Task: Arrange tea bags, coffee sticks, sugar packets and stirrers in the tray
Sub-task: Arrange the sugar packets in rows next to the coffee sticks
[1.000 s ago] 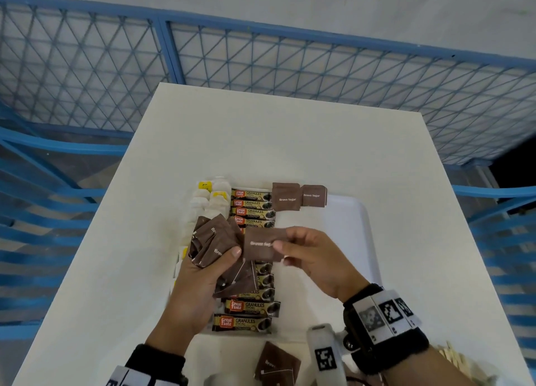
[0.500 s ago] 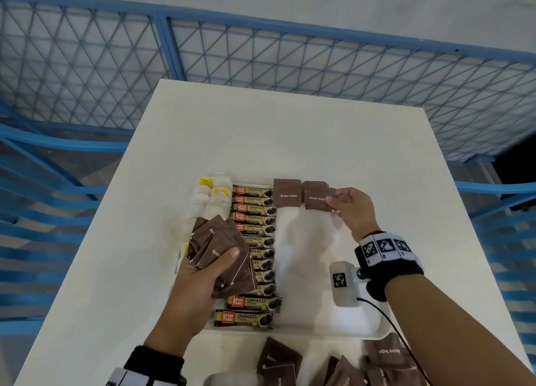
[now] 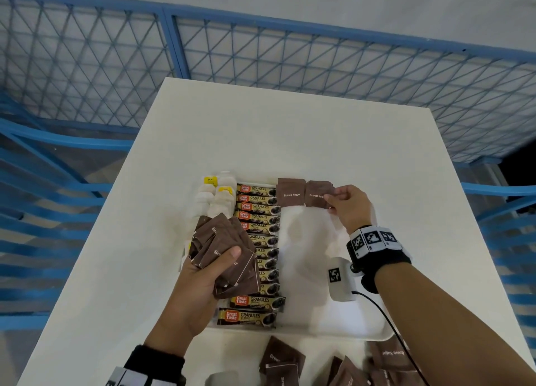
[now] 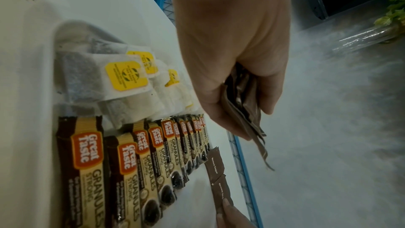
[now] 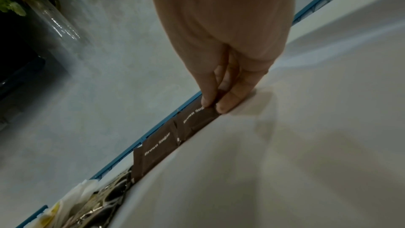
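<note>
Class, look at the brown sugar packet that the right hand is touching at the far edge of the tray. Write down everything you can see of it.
The brown sugar packet is a small, flat, square sachet, matte dark brown, apparently paper, with "Brown Sugar" printed in white. It stands on edge at the far rim of the white tray, leaning back, printed face toward the person. A matching packet stands close on its left. The right hand pinches its right edge between thumb and fingertips. It looks sealed and uncreased.

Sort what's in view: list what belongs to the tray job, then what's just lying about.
Belongs to the job:
tray
tea bags
coffee sticks
sugar packet pinched by right hand
sugar bundle in left hand
loose sugar packets

Lying about:
blue mesh fence
glass vase
</note>
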{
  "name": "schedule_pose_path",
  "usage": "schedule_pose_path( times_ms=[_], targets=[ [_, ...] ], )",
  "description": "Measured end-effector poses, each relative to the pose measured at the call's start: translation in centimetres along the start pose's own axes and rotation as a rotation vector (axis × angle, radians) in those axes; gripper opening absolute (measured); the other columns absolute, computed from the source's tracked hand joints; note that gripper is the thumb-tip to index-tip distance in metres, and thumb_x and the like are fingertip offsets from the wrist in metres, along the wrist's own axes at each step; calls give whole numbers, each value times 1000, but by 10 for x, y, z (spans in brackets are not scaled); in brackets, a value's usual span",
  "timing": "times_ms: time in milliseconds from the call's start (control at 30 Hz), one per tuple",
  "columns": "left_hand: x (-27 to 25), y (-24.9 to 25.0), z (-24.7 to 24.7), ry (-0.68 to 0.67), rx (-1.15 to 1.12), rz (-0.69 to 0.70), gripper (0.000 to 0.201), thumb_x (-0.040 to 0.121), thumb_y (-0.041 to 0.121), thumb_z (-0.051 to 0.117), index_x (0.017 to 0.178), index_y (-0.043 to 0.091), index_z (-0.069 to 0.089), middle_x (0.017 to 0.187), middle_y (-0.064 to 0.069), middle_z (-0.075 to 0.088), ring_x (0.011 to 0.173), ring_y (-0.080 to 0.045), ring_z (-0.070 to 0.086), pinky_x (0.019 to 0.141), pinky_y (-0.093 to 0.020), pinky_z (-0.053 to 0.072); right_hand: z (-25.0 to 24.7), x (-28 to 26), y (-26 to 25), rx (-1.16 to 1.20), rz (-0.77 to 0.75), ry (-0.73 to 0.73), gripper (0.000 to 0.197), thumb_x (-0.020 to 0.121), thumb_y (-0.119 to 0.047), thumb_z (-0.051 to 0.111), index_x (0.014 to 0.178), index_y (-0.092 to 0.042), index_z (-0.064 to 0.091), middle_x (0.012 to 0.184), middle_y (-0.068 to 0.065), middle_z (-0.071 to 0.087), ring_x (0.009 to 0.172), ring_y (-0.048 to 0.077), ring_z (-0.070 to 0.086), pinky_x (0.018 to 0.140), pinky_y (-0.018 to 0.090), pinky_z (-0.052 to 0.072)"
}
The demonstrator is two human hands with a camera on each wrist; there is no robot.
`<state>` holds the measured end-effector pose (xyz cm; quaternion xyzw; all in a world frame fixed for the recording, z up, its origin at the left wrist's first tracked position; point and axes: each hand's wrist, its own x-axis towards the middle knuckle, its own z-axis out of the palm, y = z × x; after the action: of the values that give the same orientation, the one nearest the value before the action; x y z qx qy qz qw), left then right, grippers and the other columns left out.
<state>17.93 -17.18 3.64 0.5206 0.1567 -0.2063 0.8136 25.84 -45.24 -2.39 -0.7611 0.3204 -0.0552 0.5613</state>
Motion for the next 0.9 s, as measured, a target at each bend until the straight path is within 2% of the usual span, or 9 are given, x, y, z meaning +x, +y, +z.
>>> schedule_pose_path(
  times_ms=[133,233,333,400,467,567,633,800,900],
  targets=[
    [-2,2,2,-10,2,-8,29,73,10,61,100,16,64,83,-2,73,78,-18,71,57,-37,58,2,2,1,-36,-6,1,13,83,-8,68,86,-10,56,70,4,56,58,17,58,45,9,44],
    [-3,3,3,-13,-18,-23,31,71,12,60,101,17,64,86,-3,73,80,-18,71,62,-39,59,3,4,6,-128,-37,43,21,81,-14,70,96,-11,55,74,3,59,67,19,60,65,21,49],
    [-3,2,2,7,-61,-58,27,76,12,56,101,15,63,85,-5,72,78,-20,70,69,-39,58,3,1,9,-199,-74,92,41,80,-20,72,113,-8,51,92,8,59,86,20,56,85,31,46],
    [-3,1,1,24,-85,-80,20,85,7,50,99,14,62,80,-5,71,71,-17,69,62,-34,58,4,-5,4,-204,-101,112,46,81,-21,71,119,-8,48,101,11,56,90,21,54,87,33,45],
    [-3,3,2,25,-92,-83,20,85,7,50,100,14,62,81,-5,71,71,-17,69,58,-32,58,5,-18,-6,-199,-150,98,40,82,-19,68,117,-10,50,101,9,57,86,19,54,79,26,45],
    [-4,5,4,-5,-77,-55,35,71,12,59,106,12,63,88,-7,73,79,-20,71,60,-36,58,11,-52,-29,-171,-232,-83,12,86,-20,64,96,-18,59,83,-6,59,74,7,54,65,8,41],
    [-4,5,7,-14,-66,-31,35,70,11,60,104,12,65,88,-6,74,79,-19,71,58,-35,58,15,-78,-43,-146,-302,-267,7,88,-23,62,82,-24,59,75,-10,59,67,1,52,62,5,41],
    [-6,5,12,-14,-42,40,39,61,15,68,100,9,66,84,-5,74,78,-17,71,56,-29,56,23,-126,-60,-24,-299,-755,6,83,-22,67,82,-19,61,76,-8,59,68,3,51,63,11,42],
    [-5,4,11,10,-13,53,36,68,14,64,104,7,65,90,-10,73,84,-21,71,61,-30,57,26,-136,-57,0,-240,-883,15,77,-15,74,84,-20,61,78,-9,61,73,8,57,68,18,48]
  ],
)
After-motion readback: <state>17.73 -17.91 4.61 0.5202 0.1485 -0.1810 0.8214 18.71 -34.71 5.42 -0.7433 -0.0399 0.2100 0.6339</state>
